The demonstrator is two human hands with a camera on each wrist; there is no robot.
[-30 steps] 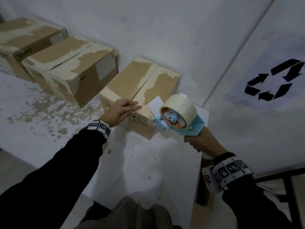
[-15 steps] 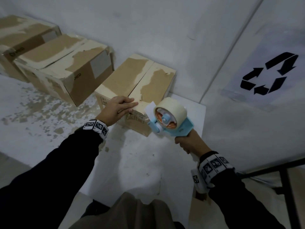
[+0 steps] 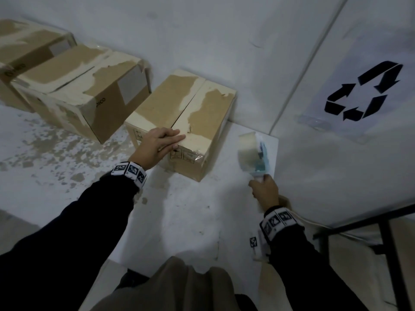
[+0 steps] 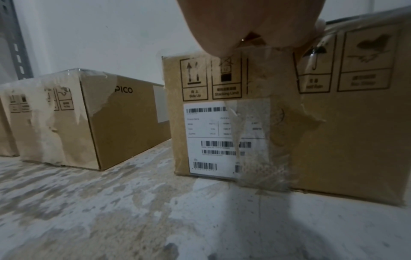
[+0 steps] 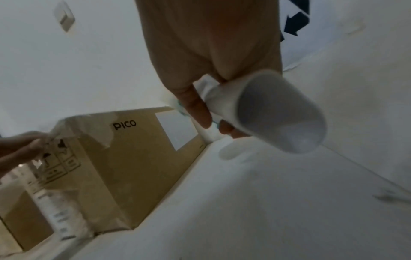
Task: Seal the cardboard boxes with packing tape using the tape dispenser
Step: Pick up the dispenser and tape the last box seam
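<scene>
Cardboard box (image 3: 179, 122), the nearest of three, sits on the white counter (image 3: 179, 221) against the wall, seam running away from you. The centre seam between its two top flaps looks untaped along most of its length; pale torn patches flank it. A clear film of tape shows at the near top edge and down the front face over the printed label (image 4: 209, 139), so judge this box as started at the front end, with the run over the top not yet laid.

Your left hand (image 3: 157, 147) lies flat on the near top edge, fingers (image 3: 177, 139) straight and together, pressing across the seam. Your right hand (image 3: 265, 191) holds the tape dispenser (image 3: 253, 153) by its handle, fingers (image 5: 195, 105) curled round it, off to the right of the box, apart from it and above the counter. The roll is blurred; whether a free tape end is out cannot be told.

The middle box (image 3: 85, 95) beside it and the far box (image 3: 27, 52) at the left also carry torn patches. The middle one's top seam looks dark and open. The far one's seam is not clear enough to call.

Estimate: early; three top seams probably still to do.
</scene>
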